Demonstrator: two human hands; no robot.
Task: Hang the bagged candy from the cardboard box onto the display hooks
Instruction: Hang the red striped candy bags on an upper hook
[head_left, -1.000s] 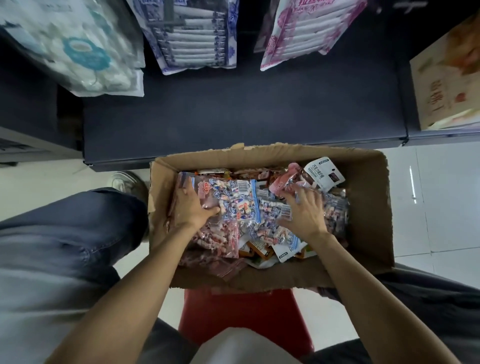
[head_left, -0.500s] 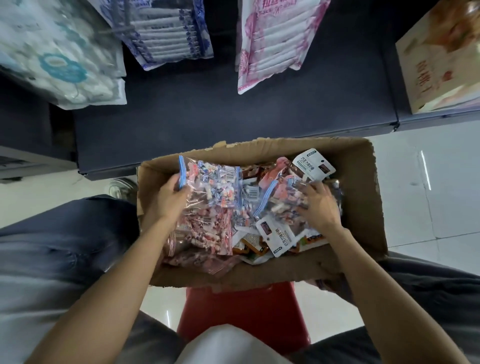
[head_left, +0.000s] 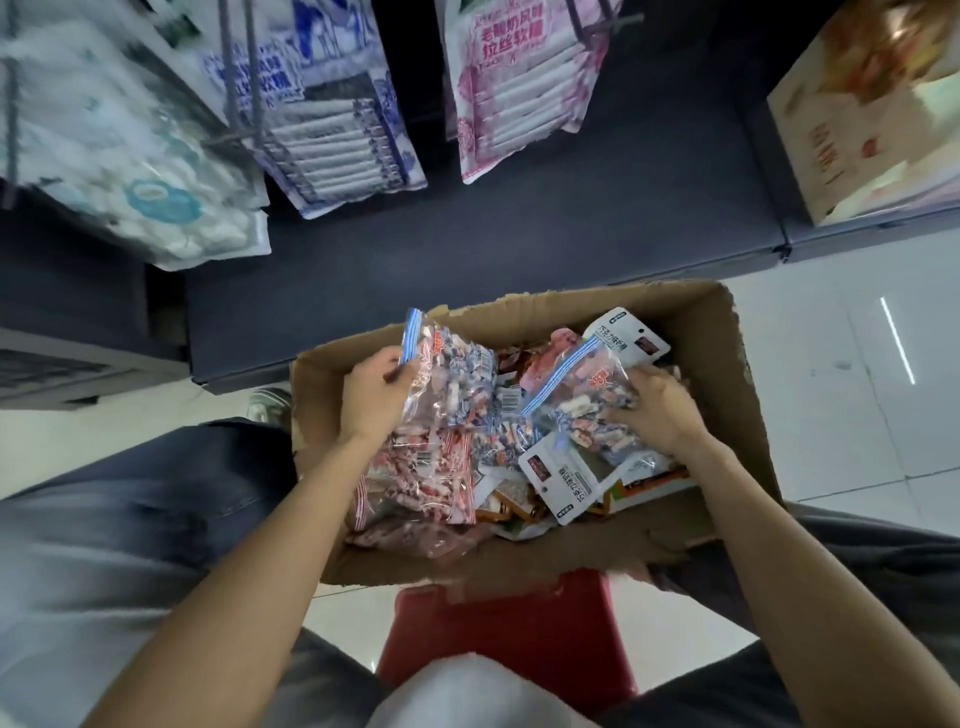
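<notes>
Over the open cardboard box (head_left: 737, 364), the left hand (head_left: 371, 400) is closed round the top of a clear bag of wrapped candy (head_left: 452, 384), pinched just beside its blue zip strip (head_left: 411, 335). Half a second ago this bag lay lower, its top level with the box rim; now it is tilted up, with the blue strip raised above the rim. It is judged that the bag has been singled out and is being drawn free, so the hanging step can follow. The right hand (head_left: 660, 410) is pressed with bent fingers on a second clear bag (head_left: 587, 400), also blue-zipped; whether it is gripped or merely held down cannot be told. Compared with a second ago, this hand has shifted only slightly, and it seems to be keeping the remaining stock down while the first bag comes away.

Further bags are left in the box: a red-striped clear bag (head_left: 415, 478) near the left forearm, and white pouches (head_left: 563, 473) printed with Chinese characters too small to read. A barcode label (head_left: 508, 401) is seen between the two clear bags.

Beyond the box, on the display hooks (head_left: 241, 67), a pink bag (head_left: 514, 88) is hung, printed in part "拉丝软糖"; a blue-patterned bag (head_left: 332, 140) beside it carries blurred writing. The box is rested on a red stool (head_left: 514, 634).
</notes>
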